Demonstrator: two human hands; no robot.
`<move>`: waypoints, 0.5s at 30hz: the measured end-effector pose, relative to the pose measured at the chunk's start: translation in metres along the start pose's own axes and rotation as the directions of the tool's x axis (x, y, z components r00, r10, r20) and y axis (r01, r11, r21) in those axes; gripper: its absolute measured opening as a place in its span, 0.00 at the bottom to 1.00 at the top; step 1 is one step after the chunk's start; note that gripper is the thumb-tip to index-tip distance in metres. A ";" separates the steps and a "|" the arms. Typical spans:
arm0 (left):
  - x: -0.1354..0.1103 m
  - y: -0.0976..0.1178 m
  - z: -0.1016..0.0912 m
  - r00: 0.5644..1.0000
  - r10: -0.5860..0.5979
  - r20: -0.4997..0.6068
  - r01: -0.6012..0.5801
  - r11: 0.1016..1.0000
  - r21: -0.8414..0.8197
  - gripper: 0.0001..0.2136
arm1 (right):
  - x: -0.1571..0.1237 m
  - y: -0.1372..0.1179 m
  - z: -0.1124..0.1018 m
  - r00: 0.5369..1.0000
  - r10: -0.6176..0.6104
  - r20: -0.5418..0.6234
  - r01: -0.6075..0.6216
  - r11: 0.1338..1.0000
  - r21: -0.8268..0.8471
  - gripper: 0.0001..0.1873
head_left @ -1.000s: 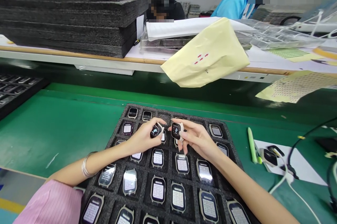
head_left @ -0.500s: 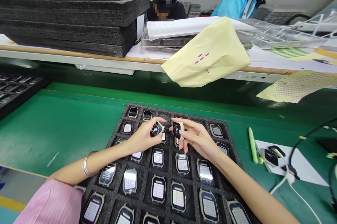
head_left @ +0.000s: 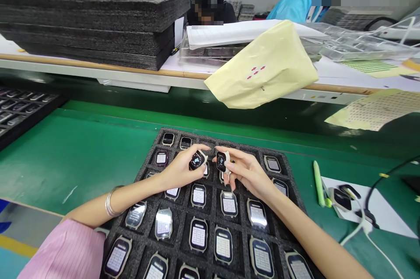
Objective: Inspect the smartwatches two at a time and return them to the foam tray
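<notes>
My left hand grips a smartwatch body between thumb and fingers, its lit dark screen turned up. In my right hand is a second smartwatch body, also with a lit dark screen, held at the edges. The two watches are side by side, a small gap apart, above the far part of a black foam tray. Strapless watches with mostly lit white screens lie in the tray's square pockets, such as a watch near the middle. My hands hide some pockets.
Another black tray of watches lies at the left. On the right are a green pen-like tool, a watch on white paper and cables. A shelf ahead carries stacked black foam and a yellow sheet. Two people are beyond.
The view has shifted slightly, so most things sit a little further right. Both hands keep hold of their watches in nearly the same pose.
</notes>
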State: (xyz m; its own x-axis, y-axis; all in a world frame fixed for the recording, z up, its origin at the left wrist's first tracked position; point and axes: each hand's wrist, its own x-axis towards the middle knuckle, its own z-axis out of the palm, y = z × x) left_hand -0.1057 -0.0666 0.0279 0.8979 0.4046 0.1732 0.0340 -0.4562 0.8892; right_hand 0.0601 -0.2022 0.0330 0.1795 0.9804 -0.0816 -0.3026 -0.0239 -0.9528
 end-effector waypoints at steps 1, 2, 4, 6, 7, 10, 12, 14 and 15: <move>0.000 0.000 0.000 1.000 0.003 0.001 -0.003 1.000 -0.001 0.19 | 0.000 0.000 0.000 1.000 0.000 -0.001 0.000 1.000 0.005 0.24; 0.000 -0.001 0.000 1.000 0.006 0.000 -0.006 1.000 -0.001 0.18 | 0.001 0.000 0.000 1.000 -0.003 0.002 0.003 1.000 0.010 0.23; 0.000 -0.003 0.000 1.000 0.012 -0.003 -0.012 1.000 0.005 0.17 | 0.000 0.000 0.000 1.000 -0.012 0.007 0.012 1.000 0.010 0.22; 0.000 -0.004 0.000 1.000 0.007 0.000 -0.007 1.000 0.013 0.16 | 0.000 -0.001 -0.001 1.000 -0.021 0.010 0.021 1.000 0.002 0.22; 0.000 -0.004 0.000 1.000 0.001 -0.001 -0.001 1.000 0.015 0.17 | 0.000 -0.001 -0.001 1.000 -0.024 0.012 0.024 1.000 -0.003 0.22; 0.000 -0.005 0.000 0.999 -0.015 -0.028 0.016 1.000 0.017 0.19 | -0.001 0.000 0.000 1.000 -0.027 0.006 0.027 1.000 -0.007 0.23; 0.001 -0.004 0.000 0.999 -0.020 -0.041 0.021 1.000 0.019 0.19 | 0.000 0.000 -0.001 1.000 -0.026 0.000 0.026 1.000 0.000 0.23; 0.001 -0.004 -0.001 0.999 -0.024 -0.024 0.025 1.000 0.020 0.18 | 0.000 0.000 -0.001 1.000 -0.027 0.002 0.027 1.000 0.007 0.23; 0.001 -0.004 -0.001 1.000 -0.022 -0.014 0.023 1.000 0.018 0.17 | 0.000 0.000 -0.001 1.000 -0.028 0.007 0.028 1.000 0.008 0.22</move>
State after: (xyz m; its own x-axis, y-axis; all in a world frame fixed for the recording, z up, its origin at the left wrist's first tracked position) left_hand -0.1052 -0.0635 0.0245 0.8908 0.4257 0.1591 0.0622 -0.4610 0.8852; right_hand 0.0615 -0.2023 0.0326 0.1809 0.9821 -0.0532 -0.3051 0.0046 -0.9523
